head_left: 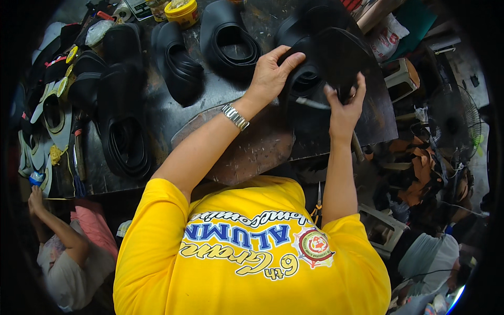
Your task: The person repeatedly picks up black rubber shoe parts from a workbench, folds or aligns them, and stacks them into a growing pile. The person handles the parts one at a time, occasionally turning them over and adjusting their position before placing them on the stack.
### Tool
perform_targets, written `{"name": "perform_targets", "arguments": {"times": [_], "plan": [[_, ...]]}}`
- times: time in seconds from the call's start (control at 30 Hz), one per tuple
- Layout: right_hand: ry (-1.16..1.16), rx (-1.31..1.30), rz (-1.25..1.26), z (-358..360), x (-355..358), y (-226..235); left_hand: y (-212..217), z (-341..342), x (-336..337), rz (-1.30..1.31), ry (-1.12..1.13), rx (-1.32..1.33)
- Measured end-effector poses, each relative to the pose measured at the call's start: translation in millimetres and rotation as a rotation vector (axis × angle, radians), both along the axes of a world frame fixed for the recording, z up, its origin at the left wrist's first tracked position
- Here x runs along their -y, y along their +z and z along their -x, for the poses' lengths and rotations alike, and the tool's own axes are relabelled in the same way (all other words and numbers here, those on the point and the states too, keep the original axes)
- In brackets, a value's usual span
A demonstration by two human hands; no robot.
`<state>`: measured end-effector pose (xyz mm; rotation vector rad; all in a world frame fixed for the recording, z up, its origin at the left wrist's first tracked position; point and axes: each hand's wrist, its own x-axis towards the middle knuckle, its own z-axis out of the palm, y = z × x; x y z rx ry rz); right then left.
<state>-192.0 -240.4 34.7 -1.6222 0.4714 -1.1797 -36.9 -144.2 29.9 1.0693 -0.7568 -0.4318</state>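
Both my hands are over the right part of the dark table, holding a black shoe upper point(344, 55) up off the surface. With thumb and fingers, my left hand point(270, 76) grips its left edge; a metal watch point(235, 116) is on that wrist. My right hand point(346, 107) pinches the lower edge between thumb and fingers. Beneath lie more nested black uppers point(306, 81), partly covered. A pale, slim strip point(312, 103) lies just left of my right fingertips; I cannot tell its kind.
Stacks of black uppers point(231, 44) cover the table's far and left parts. A brown board point(241, 149) lies at the near edge. A yellow tub point(181, 13) stands at the back. Another person point(73, 247) sits at lower left. A fan point(454, 123) stands right.
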Motion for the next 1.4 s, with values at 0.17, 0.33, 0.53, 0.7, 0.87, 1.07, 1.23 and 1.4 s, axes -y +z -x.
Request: {"name": "perform_targets", "arguments": {"times": [0.17, 0.33, 0.53, 0.7, 0.87, 1.07, 1.23, 1.4], "plan": [[-0.212, -0.287, 0.186, -37, 22, -16, -27, -17, 22, -0.264, 0.233, -0.001], [-0.022, -0.400, -0.110, -22, 11, -2, -28, -14, 16, -0.309, 0.293, 0.153], [-0.155, -0.389, 0.185, -24, 12, -20, -30, -8, 17, -0.318, 0.371, 0.282], [-0.289, -0.297, 0.432, -52, 43, -37, -32, -10, 28, -0.242, 0.515, 0.330], [-0.373, -0.243, 0.562, -69, 62, -31, -29, -27, 41, -0.244, 0.411, 0.214], [-0.231, -0.316, 0.385, -72, 98, -28, -27, -36, 85, -0.163, 0.644, 0.355], [-0.279, -0.336, 0.406, -86, 103, -33, -28, -45, 98, -0.265, 0.760, 0.418], [-0.272, -0.554, 0.262, -88, 92, -26, -22, -57, 98, -0.156, 0.662, 0.181]]}}
